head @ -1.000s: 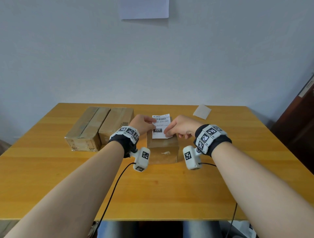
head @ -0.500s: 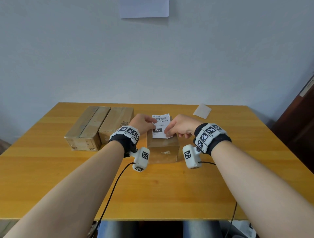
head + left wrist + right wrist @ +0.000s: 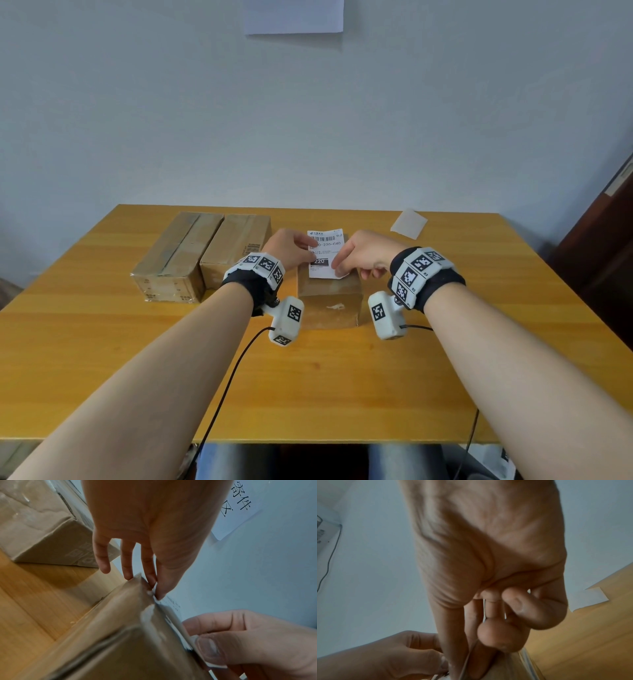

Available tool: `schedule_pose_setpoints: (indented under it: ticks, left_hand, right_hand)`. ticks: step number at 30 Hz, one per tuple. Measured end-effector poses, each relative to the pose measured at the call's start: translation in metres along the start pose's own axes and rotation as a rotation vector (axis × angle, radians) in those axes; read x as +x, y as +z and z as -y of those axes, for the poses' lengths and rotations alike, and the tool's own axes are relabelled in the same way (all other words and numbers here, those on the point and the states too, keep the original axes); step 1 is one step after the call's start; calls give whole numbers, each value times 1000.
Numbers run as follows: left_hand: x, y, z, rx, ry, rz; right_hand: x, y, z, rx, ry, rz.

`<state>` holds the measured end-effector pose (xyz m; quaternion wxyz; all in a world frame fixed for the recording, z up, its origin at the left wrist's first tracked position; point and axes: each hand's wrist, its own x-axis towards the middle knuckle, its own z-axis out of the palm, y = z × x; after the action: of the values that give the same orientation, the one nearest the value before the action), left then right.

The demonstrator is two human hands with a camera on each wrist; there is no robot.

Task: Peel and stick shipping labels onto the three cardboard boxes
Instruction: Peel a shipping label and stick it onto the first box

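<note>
a: how far along is this looking?

b: early, i'd judge. the person is working on the first of three boxes — the small cardboard box point(image 3: 329, 298) standing near the middle of the counter point(image 3: 342, 383). a white shipping label point(image 3: 324, 251) is lying over its top, with the far end reaching past the box's back edge.

a: and the hands?

b: the left hand point(image 3: 289, 248) is pinching the label's left edge between thumb and fingertip, its other fingers hanging loose beside the box. the right hand point(image 3: 364, 255) is pinching the label's near right corner, the remaining fingers curled in. so both are clamped on the label; it's not pressed flat yet, as far as i can tell.

a: the other two?

b: the two long cardboard boxes point(image 3: 202, 255) are sitting side by side, touching, at the back left of the counter — no label is showing on either top. a pale slip point(image 3: 409, 224), maybe peeled backing, is lying at the back right. i'm not seeing spare labels anywhere.
</note>
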<state>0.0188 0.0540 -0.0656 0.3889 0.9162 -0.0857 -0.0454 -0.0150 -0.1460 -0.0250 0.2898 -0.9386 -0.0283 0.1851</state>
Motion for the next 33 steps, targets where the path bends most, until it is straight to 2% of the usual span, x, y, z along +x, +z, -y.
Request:
schedule_pose_setpoints:
  ticks: [12,17,22,29,33]
  left_hand:
    - [-7,1,0,-55,12,-7]
    - [-10,2,4,-71,14,-28]
    - [-14,3,7,-173,-48,-20]
    - [-19,7,10,-325,-92,132]
    - [-22,12,8,-362,-123,176]
  right_hand:
    - [1,1,-6,-14,-33,6]
    - [7,6,-19,146,11,-87]
    - [10,15,-30,277,30,-180]
    - [12,21,-43,211,-69,-296]
    - [19,25,-43,136,-116,-383]
